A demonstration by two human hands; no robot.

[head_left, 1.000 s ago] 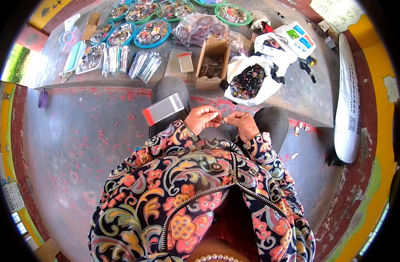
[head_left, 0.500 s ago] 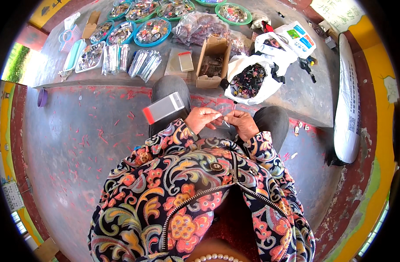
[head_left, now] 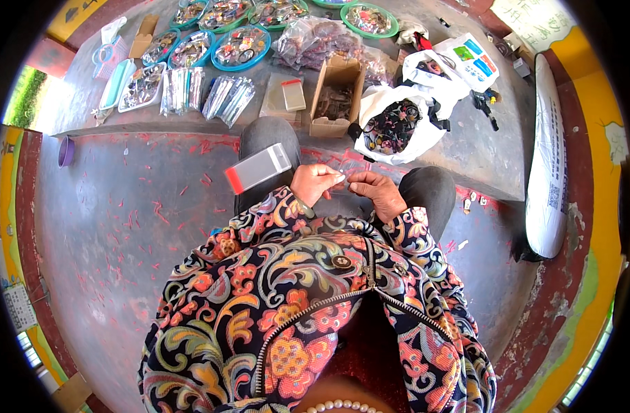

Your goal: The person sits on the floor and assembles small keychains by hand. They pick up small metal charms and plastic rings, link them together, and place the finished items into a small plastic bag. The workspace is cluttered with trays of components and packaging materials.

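We see a small pale piece (head_left: 342,177) at the tips of the left hand (head_left: 313,184), pinched between thumb and forefinger; its details are too small to make out. The right hand (head_left: 380,194) is just beside it, thumb and forefinger bent in toward the same spot, but we cannot tell whether they grip it. On the left thigh, well apart from the fingertips, lies 1 clear packet (head_left: 260,169) with a red end.

We find print on 1 white bag (head_left: 470,60) with green, blue and red blocks, and dark lettering with a square code on 1 long white wrapped bundle (head_left: 547,165) at the right.

On the ledge (head_left: 466,162) we count 1 open cardboard box (head_left: 337,129), 1 open white bag of dark pieces (head_left: 418,146), 2 groups of slim packets (head_left: 229,101) and at least 8 round trays (head_left: 265,55).
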